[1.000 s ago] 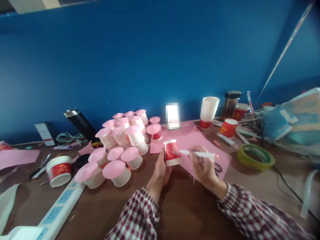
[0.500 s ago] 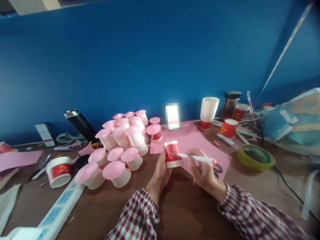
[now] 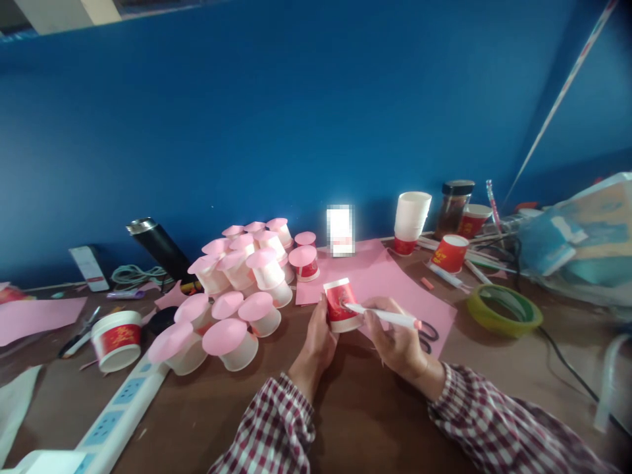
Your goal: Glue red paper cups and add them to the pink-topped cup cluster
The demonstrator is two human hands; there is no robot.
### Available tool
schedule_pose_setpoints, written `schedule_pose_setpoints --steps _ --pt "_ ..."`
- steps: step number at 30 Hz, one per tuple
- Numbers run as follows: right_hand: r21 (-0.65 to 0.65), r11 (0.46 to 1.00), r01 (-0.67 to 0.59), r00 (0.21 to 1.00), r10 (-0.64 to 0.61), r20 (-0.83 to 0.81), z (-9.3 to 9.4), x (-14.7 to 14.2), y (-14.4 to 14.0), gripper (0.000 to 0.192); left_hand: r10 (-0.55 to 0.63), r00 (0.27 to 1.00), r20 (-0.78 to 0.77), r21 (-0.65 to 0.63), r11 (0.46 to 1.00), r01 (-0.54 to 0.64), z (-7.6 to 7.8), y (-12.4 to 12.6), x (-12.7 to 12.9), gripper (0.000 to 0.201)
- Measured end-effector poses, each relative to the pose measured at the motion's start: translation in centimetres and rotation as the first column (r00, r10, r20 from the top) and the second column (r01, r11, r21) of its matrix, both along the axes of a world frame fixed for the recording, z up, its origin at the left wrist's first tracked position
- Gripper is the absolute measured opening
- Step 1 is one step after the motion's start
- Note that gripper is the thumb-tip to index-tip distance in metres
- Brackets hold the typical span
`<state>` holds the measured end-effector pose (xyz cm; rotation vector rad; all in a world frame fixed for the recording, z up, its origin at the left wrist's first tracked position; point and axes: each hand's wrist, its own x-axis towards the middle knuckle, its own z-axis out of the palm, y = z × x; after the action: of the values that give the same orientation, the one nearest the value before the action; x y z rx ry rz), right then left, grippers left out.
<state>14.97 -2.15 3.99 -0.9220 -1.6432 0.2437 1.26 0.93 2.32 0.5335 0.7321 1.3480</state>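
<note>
My left hand [image 3: 320,341] is closed around the left side of a red paper cup [image 3: 340,299] with white bands at top and bottom, held upside down and slightly tilted. In my right hand [image 3: 397,342] is a white marker pen [image 3: 390,317] with a pinkish end. The pen's tip meets the dark marks on the cup's red face, or comes very close to it. Pink paper sheets [image 3: 365,263] lie behind both hands. To the left stand several upturned paper cups topped with pink paper cones [image 3: 224,336].
A power strip [image 3: 111,415] and a paper cup [image 3: 117,339] are at left, near a black flask [image 3: 158,247]. On the right are a roll of yellow tape [image 3: 503,319], stacked cups [image 3: 412,214], a jar [image 3: 454,207] and scissors handles [image 3: 428,337]. A blue wall [image 3: 316,118] stands behind.
The marker pen's tip has shifted slightly left and down across the cup, and the pen's rear end has dropped a little. The cup is tilted slightly more to the left.
</note>
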Motion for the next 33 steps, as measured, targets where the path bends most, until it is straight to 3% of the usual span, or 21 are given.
schedule_pose_setpoints --steps 7,14,21,33 --pt "0.001 0.999 0.039 0.998 -0.039 0.046 -0.1 -0.1 -0.2 0.007 0.021 1.0 -0.018 -0.046 0.999 -0.022 0.5 -0.1 0.2 0.033" --pt "0.0 0.999 0.046 0.996 -0.046 0.072 0.2 -0.1 -0.1 0.009 0.011 0.999 -0.038 -0.006 1.0 -0.011 1.4 -0.7 0.0 0.011" --pt "0.007 0.998 0.066 0.994 -0.066 0.084 0.0 0.0 0.1 0.007 -0.008 1.0 -0.014 0.013 1.0 0.009 -0.4 -0.1 0.0 0.028" --pt "0.002 0.996 0.09 0.992 -0.09 0.094 0.1 0.4 0.4 0.01 -0.005 1.0 -0.007 -0.007 1.0 0.005 -0.1 -0.2 0.0 0.038"
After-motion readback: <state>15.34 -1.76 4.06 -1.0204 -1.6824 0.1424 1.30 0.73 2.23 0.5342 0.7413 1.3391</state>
